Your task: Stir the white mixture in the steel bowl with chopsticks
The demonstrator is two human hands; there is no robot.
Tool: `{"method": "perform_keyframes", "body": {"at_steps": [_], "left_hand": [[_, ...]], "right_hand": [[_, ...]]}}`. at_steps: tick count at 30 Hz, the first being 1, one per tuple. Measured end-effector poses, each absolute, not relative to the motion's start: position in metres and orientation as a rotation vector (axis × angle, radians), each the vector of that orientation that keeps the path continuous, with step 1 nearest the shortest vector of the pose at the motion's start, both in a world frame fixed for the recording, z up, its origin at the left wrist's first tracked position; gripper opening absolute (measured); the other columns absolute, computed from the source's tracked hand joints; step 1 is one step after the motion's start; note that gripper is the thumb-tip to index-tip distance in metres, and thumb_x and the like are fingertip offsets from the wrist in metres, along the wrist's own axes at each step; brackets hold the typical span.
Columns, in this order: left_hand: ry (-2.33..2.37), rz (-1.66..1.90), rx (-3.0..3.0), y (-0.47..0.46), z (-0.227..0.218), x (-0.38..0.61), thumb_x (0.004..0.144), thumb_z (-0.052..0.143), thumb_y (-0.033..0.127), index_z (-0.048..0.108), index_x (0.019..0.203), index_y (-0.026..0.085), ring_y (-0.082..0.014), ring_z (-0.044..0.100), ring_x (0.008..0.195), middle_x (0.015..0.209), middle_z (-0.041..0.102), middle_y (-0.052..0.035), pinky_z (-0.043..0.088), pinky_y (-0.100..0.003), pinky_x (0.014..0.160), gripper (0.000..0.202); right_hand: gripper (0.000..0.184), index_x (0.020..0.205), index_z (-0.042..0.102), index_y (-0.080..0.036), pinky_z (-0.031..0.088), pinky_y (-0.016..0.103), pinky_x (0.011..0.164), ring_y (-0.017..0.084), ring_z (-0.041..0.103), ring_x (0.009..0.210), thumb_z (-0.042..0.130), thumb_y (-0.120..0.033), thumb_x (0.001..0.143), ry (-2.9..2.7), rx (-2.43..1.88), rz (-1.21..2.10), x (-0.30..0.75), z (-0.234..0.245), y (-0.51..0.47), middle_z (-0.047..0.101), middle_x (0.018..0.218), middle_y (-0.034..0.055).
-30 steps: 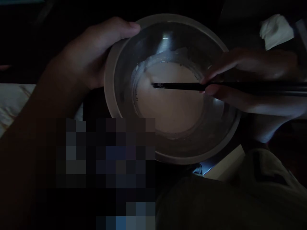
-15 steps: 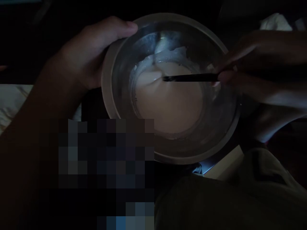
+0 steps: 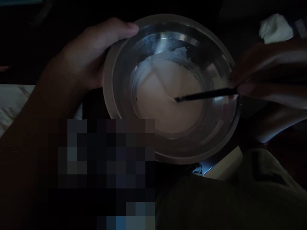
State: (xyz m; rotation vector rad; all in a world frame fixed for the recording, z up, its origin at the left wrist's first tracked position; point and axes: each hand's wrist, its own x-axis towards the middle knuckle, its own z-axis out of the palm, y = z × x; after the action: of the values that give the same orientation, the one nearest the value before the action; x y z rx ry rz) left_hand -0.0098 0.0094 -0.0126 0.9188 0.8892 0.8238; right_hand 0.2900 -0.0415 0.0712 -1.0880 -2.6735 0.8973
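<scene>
A metal bowl (image 3: 216,134) is tilted slightly towards me, with pale, creamy liquid (image 3: 165,115) in its bottom. My left hand (image 3: 96,48) grips its left side, thumb on the rim and fingers behind the wall. From the right, my right hand (image 3: 266,73) pinches a dark chopstick (image 3: 206,94) over the bowl's right rim. The chopstick's far end dips into the liquid, leaving a curved ripple; its tip is under the surface. A splashed film of liquid clings to the upper inner wall.
A crumpled white cloth or bag (image 3: 275,28) lies at the upper right. Below the bowl are a pale flat box-like edge (image 3: 225,163) and dark clothing (image 3: 216,201). White patterned material (image 3: 14,102) shows at left. The scene is dim, and the lower left is pixelated.
My right hand has moved down and to the right, bringing the chopstick's tip from the liquid's upper part to nearer its middle. The bowl and my left hand have barely shifted.
</scene>
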Motion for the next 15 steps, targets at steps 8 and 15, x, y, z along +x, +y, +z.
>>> {"method": "perform_keyframes", "body": {"at_steps": [8, 15], "left_hand": [[0.594, 0.767, 1.007, 0.018, -0.029, -0.02, 0.092, 0.036, 0.02, 0.065, 0.08, 0.007, -0.0192, 0.064, 0.111, 0.068, 0.069, 0.0081, 0.054, -0.012, 0.076, 0.034], [0.737, 0.834, 0.945, 0.013, -0.023, -0.015, 0.095, 0.042, 0.019, 0.067, 0.087, 0.007, -0.0241, 0.058, 0.123, 0.067, 0.069, 0.0057, 0.056, -0.023, 0.089, 0.029]], "right_hand": [[0.02, 0.116, 0.058, -0.026, 0.052, 0.022, 0.074, 0.006, 0.062, 0.092, 0.054, -0.028, 0.096, -2.745, -0.93, 0.833, 0.266, 0.058, -0.047, 0.063, 0.104, -0.0021], [0.019, 0.109, 0.062, -0.029, 0.057, 0.017, 0.061, 0.006, 0.066, 0.085, 0.052, -0.039, 0.097, -2.818, -0.96, 0.888, 0.292, 0.074, -0.039, 0.065, 0.092, -0.0028]]}}
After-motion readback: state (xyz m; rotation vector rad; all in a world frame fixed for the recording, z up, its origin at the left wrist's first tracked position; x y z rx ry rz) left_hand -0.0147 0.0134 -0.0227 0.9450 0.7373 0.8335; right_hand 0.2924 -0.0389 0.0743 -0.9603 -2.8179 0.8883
